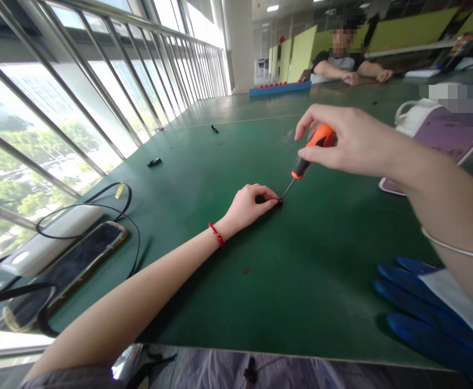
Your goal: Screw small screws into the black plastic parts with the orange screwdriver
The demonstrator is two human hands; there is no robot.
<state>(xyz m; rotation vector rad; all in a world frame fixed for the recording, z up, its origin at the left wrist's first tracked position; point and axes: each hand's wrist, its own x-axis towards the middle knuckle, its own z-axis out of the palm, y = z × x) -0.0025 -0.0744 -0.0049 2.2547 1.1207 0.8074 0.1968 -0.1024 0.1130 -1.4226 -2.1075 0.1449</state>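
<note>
In the head view, the left hand (248,205) lies on the green table (293,281), well in from the near edge, its thumb and fingertips pinching a small black part (280,201). The right hand (353,138) is raised above the table toward the right edge, its thumb and fingers closed around the handle of an orange-and-black screwdriver (301,166). The screwdriver slants down to the left, its tip at the black part beside the left fingertips; whether the tip sits in the part is too small to tell.

A blue glove (426,308) with a pale cuff lies at the near right corner. Toward the near left corner are a phone (78,265), a white box (45,248) just beside it and a looped black cable (129,200). Two small black pieces lie toward the left edge, one nearer (154,162), one farther (214,129). At the far edge stands a blue rack with red tops (280,89); a co-worker (339,67) sits beside it, forearms on the table.
</note>
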